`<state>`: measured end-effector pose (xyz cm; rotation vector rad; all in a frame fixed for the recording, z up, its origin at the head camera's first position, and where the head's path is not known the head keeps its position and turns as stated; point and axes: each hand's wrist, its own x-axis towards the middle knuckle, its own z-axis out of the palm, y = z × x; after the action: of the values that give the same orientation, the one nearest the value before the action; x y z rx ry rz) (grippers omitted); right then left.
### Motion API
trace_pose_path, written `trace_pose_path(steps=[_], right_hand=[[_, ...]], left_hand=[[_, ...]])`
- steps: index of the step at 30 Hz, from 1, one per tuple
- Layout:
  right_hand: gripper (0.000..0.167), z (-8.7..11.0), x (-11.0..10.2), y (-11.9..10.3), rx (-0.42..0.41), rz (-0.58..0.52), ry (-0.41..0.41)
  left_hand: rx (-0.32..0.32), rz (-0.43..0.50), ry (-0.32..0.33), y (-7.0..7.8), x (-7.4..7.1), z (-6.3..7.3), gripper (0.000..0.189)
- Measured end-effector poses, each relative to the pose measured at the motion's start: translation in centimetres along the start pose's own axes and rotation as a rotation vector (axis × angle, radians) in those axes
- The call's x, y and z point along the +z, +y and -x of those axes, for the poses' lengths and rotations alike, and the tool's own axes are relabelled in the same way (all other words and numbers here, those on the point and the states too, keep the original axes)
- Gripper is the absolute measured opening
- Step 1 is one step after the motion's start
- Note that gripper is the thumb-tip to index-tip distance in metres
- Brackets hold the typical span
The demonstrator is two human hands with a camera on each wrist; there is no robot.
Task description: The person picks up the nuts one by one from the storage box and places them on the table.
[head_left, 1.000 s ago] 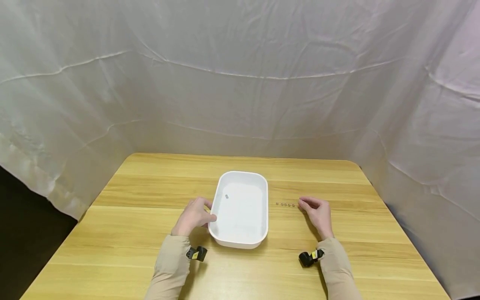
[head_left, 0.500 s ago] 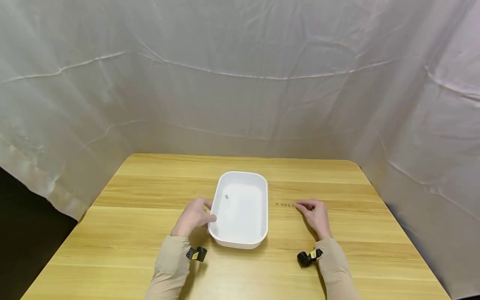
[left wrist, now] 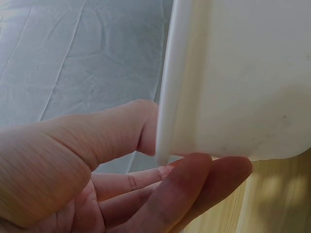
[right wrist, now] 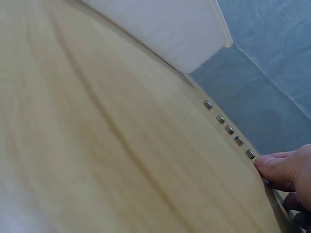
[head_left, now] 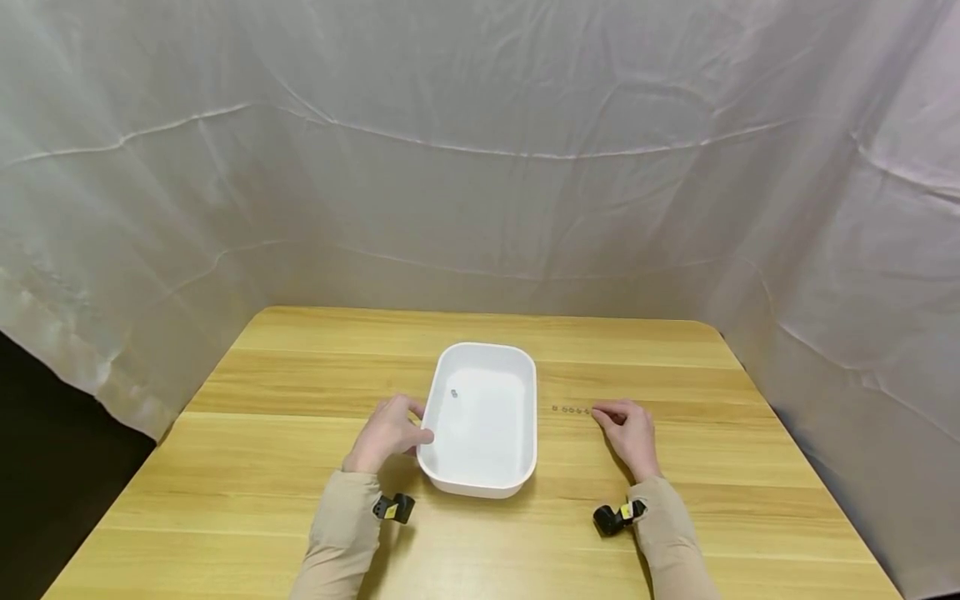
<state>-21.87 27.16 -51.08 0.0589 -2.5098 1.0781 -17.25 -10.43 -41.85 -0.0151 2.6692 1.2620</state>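
My left hand (head_left: 388,435) grips the left rim of a white plastic tub (head_left: 486,487), thumb over the rim and fingers under it, as the left wrist view shows. Inside the tub lie a few tiny metal pieces (head_left: 453,393), near its left wall. To the tub's right, several small metal nuts (right wrist: 229,129) stand in a row on the table. My right hand (head_left: 630,433) is at the row's right end, its thumb and forefinger tips brought together beside the last nut (right wrist: 250,154). Whether a nut sits between those fingertips is hidden.
The wooden table (head_left: 247,492) spreads out on all sides of the tub. Behind it and along the sides hangs a pale grey curtain (head_left: 480,208). Each wrist wears a small black camera (head_left: 393,507).
My right hand has shifted slightly left and down toward the last nut, then stayed nearly still. The left hand, the tub and the visible nuts keep their places.
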Motion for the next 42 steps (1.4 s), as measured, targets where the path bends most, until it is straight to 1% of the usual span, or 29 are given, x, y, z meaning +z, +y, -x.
trace_pose_path(steps=[8, 22, 29, 42], right_hand=[[0.01, 0.2, 0.11, 0.02, -0.043, 0.014, 0.023], [0.011, 0.36, 0.1, -0.34, -0.02, 0.023, 0.021], [0.011, 0.34, 0.04, -0.48, -0.033, 0.017, 0.029], [0.012, 0.42, 0.13, -0.26, -0.035, 0.008, 0.025]], left_hand=[[-0.004, 0.006, 0.0, -0.02, 0.0, 0.04, 0.032], [-0.013, -0.013, -0.004, 0.09, -0.04, -0.01, 0.032], [-0.011, -0.036, 0.001, 0.15, -0.1, -0.05, 0.032], [-0.003, -0.022, -0.003, 0.08, -0.09, -0.01, 0.031]])
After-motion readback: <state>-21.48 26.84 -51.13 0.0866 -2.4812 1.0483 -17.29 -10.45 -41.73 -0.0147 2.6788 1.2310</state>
